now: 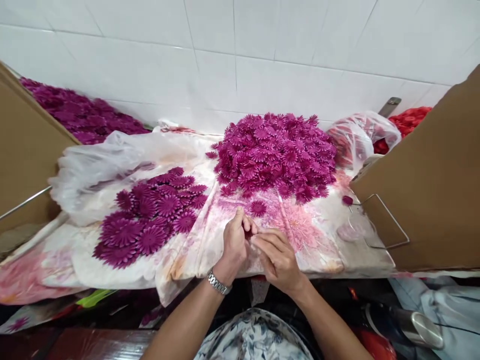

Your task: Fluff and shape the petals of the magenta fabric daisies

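Note:
My left hand [237, 236], with a metal watch [219, 283] on the wrist, is closed with its thumb pointing up. Its curled fingers meet the fingertips of my right hand [277, 256], which are pinched together. A small dark bit shows between the hands, too small and covered to name. Just beyond them a single purple flower-shaped petal piece [258, 208] lies on the flowered cloth [221, 212]. Behind it rises a big heap of similar purple pieces [277, 152]. To the left lie larger purple flower pieces [152, 240], overlapping in a spread pile.
Cardboard boxes stand at the left [33, 155] and right [423, 200]. Clear plastic [101, 155] lies back left, near more purple pieces [86, 115]. A bag with red contents [360, 137] sits back right. A bent wire [392, 215] sticks out by the right box. White tiles [240, 75] close off the back.

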Available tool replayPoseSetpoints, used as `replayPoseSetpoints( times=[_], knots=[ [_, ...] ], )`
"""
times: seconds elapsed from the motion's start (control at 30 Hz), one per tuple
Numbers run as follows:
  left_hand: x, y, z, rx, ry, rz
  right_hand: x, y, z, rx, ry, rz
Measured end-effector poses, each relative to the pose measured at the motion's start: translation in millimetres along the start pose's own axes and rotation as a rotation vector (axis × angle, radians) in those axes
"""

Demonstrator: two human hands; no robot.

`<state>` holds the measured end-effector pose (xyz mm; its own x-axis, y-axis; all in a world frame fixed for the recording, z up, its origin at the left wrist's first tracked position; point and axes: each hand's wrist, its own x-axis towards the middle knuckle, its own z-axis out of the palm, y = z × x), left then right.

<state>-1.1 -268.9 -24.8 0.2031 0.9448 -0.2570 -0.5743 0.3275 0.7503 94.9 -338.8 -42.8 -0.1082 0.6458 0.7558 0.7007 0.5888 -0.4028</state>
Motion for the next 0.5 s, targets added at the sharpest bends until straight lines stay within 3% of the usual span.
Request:
replayPoseSetpoints(
  times=[0.13,0.23,0.4,0.5],
  knots=[
    [4.4,-6.6,4.8,0.106,-0.024,0.034,-1.5,10.9,-17.0,-0.013,0.11,0.229],
    [6.5,-17.0,11.8,0.161,-0.03,0.057,10.9,22.3,-21.2,0.008,0.092,0.427],
    [-3.3,-45.8,32.6,0.129,-0.043,0.079,41.9,46.1,-6.3,0.164,0.058,0.607],
    [-9.8,-55.4,40.8,0.043,-0.03,0.046,40.9,46.4,7.7,0.284,-0.029,0.639]
  ],
)
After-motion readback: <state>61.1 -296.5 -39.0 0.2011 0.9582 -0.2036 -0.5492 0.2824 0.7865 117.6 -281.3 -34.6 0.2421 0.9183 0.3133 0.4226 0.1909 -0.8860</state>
